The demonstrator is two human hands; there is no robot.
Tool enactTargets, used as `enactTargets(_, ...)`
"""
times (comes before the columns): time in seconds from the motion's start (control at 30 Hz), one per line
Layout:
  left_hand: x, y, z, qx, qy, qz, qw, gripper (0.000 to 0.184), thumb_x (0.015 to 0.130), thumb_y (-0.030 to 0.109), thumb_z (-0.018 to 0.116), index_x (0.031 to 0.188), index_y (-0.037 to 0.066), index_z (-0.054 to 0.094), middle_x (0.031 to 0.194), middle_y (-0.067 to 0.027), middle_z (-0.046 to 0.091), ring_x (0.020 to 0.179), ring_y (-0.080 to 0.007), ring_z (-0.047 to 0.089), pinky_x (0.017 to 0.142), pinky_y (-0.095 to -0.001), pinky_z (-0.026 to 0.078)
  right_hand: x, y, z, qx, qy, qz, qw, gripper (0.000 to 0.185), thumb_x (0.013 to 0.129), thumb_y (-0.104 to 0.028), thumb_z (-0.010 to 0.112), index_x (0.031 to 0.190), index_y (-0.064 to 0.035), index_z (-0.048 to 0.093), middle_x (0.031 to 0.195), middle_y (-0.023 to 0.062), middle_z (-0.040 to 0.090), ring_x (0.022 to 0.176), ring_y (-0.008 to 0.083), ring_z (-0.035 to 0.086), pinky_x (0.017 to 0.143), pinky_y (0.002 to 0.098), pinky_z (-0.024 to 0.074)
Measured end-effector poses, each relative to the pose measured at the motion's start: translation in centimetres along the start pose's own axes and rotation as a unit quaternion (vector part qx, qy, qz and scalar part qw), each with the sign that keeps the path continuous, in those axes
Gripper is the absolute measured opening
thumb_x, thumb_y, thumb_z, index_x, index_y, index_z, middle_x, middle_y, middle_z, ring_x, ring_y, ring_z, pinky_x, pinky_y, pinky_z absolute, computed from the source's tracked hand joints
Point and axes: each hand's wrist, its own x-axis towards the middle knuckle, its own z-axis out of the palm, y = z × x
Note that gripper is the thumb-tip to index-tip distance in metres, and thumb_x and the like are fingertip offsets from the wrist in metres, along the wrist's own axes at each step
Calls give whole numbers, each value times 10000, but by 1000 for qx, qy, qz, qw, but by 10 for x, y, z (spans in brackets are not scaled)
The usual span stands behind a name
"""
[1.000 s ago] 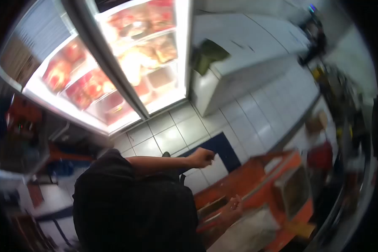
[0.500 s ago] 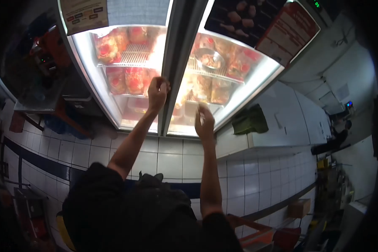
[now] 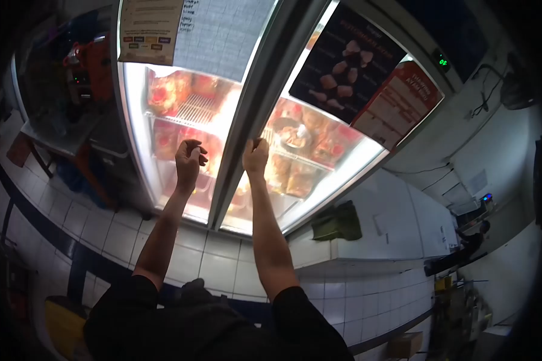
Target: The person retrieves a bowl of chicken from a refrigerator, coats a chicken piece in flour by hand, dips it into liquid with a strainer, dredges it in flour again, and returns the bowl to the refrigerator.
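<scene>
A lit glass-door cooler (image 3: 226, 150) stands in front of me, with bagged food (image 3: 168, 93) on its wire shelves and a metal bowl (image 3: 292, 133) behind the right door. Before the left door, my left hand (image 3: 190, 163) is raised, fingers curled loosely and apart, holding nothing. My right hand (image 3: 255, 157) is at the frame edge of the right door, fingers curled closed against it; the handle itself is hidden.
Posters (image 3: 346, 69) cover the upper doors. A white chest freezer (image 3: 379, 222) with a green cloth (image 3: 337, 222) is to the right. Farther right a person (image 3: 468, 243) is visible. A table (image 3: 63, 141) stands left, a cardboard box (image 3: 404, 345) lower right.
The view has swung from the orange table to the cooler. Since half a second ago, my left hand has moved left off the centre frame, and my right hand has reached the right door's edge.
</scene>
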Motion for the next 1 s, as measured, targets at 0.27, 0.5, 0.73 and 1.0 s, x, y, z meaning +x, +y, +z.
enactTargets(0.27,31,51,58,-92,-72,57,992,104,886,28,476,971,31,537,748,-59,598,567,-89,551,526,-223,461,-35,-31,-55,59,-94,16,994,249,938,-224,545,918,22,515,746,184,583,673,302,589,618,388,455)
enactTargets(0.5,50,67,158,7,-357,24,934,171,901,149,513,979,-1,535,748,-68,590,590,-95,583,532,-226,479,-160,-72,-200,-9,-120,75,990,235,960,-110,518,1154,21,509,1054,149,571,969,218,589,837,334,482)
enactTargets(0.73,136,41,301,-93,-354,-133,921,970,853,431,619,1331,-56,-71,972,-282,530,617,-293,671,514,-344,600,-253,-58,-338,15,28,294,955,303,984,-149,448,1240,-4,521,1181,139,536,1069,242,547,866,352,483)
enactTargets(1.0,180,32,317,48,-301,-104,947,508,876,394,404,1074,-48,559,901,-226,663,649,-325,683,511,-362,597,-269,-64,-413,-29,80,325,942,416,994,-263,451,1332,-21,463,1228,117,520,1130,223,524,873,347,503)
